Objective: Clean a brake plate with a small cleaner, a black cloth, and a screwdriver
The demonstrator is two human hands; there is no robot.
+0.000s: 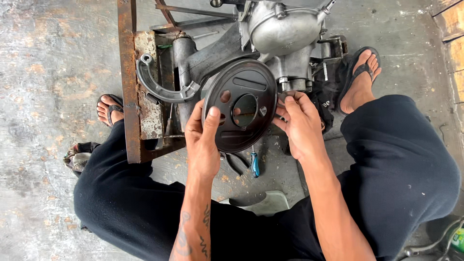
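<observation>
Down on the concrete floor (53,58) a person sits with legs spread in dark trousers, sandalled feet planted to either side, so that the work stands between the knees and within easy reach. Largest before them is a rusty metal frame (128,82), which carries a grey engine (280,34) with a rounded, dull silver cover; the frame seems to prop the engine up at a height that suits seated work. Against the frame's plate rests a curved brake shoe (159,87) with its spring beside it, set aside but close.

Next in size is the black round plate (244,108), a disc with a large hole in the middle and several smaller openings around it. It is held upright in front of the engine's lower housing, its face turned toward the person, probably so the holes can be lined up by eye. The left hand (203,133) is clamped on the plate's left lower rim, thumb pressed flat on the face and fingers behind, taking its weight. The right hand (299,121) pinches the right edge with fingertips closed on the rim, which looks like a steadying, steering grip.

Smallest, a screwdriver (254,164) with a blue handle lies on the floor just under the plate, near a dark tool I cannot make out.
</observation>
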